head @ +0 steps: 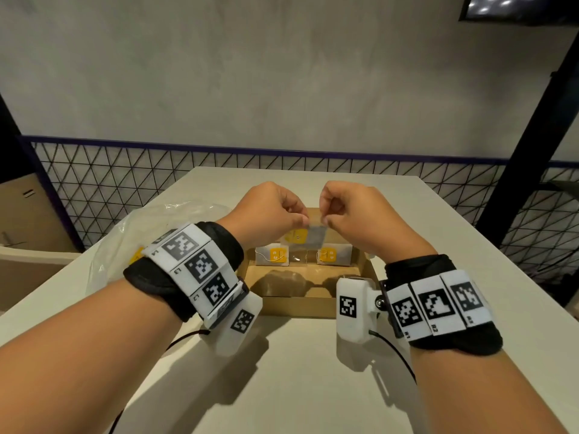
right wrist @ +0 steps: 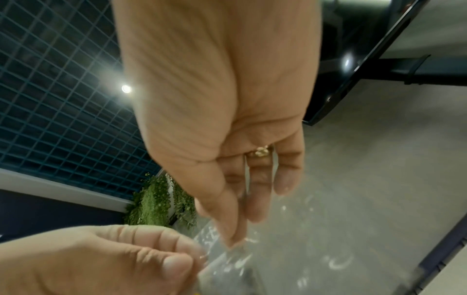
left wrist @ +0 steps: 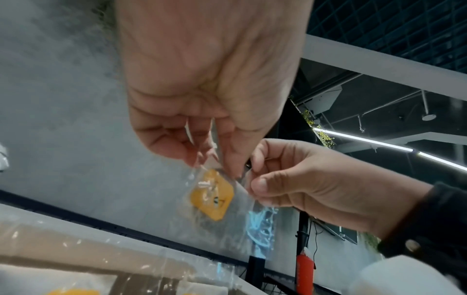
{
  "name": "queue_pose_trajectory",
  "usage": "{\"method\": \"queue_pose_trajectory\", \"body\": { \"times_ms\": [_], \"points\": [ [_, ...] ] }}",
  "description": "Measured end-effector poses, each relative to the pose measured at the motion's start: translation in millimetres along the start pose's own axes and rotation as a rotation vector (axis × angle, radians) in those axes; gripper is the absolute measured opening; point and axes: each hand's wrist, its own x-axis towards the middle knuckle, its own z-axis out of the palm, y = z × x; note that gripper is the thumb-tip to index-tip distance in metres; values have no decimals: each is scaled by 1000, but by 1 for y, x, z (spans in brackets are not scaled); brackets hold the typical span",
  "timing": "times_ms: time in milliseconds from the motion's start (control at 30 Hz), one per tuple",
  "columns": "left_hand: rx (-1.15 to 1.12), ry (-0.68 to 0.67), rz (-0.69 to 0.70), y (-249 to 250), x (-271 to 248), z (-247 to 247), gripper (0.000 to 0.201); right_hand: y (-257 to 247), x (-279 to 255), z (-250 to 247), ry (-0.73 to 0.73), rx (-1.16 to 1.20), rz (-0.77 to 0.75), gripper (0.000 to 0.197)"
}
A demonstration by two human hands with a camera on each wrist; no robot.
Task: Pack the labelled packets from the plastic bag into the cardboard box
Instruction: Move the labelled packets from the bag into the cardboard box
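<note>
Grey wall fills the far side of the room, with a black wire fence (head: 125, 183) low along it. Near us stands a pale, smooth worktop (head: 454, 245).

On the worktop sits a flat, brown cardboard box (head: 300, 305) with its top open. Two see-through packets with yellow labels lie side by side at the far end of the box, one on the left (head: 272, 256) and one on the right (head: 332, 255).

A crinkly clear plastic bag (head: 125, 242) lies on the worktop, left of the box. Something yellow shows inside it, but it is too hidden to tell what.

The person holds both hands up above the far part of the box. Between them hangs a small clear packet with a yellow label (head: 308, 236). The left hand (head: 266, 211) pinches the packet's top left corner with its thumb and fingers (left wrist: 232, 159). The right hand (head: 354, 214) pinches the top right corner the same way, with its other fingers curled in. The packet does not touch the box.

A gold ring (right wrist: 260, 152) shows on one finger of the right hand. Both wrists wear black bands with black-and-white square marks.
</note>
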Motion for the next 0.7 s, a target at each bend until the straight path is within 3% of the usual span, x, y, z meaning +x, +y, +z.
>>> {"method": "queue_pose_trajectory", "body": {
  "times_ms": [67,167,300,433,700],
  "points": [
    [31,3,-18,-3,0,-4,19,0,-1,-1,17,-22,-3,24],
    [116,-24,-113,-14,-3,-20,33,-2,3,-1,-112,-164,103,30],
    [247,5,-290,-35,-7,-45,22,4,4,6,-317,-280,251,34],
    [479,-77,-433,-55,-10,-52,29,13,2,15,-495,-422,299,33],
    [750,-210,-463,-67,-7,-48,29,17,-1,15,-541,-434,367,31]
  ]
}}
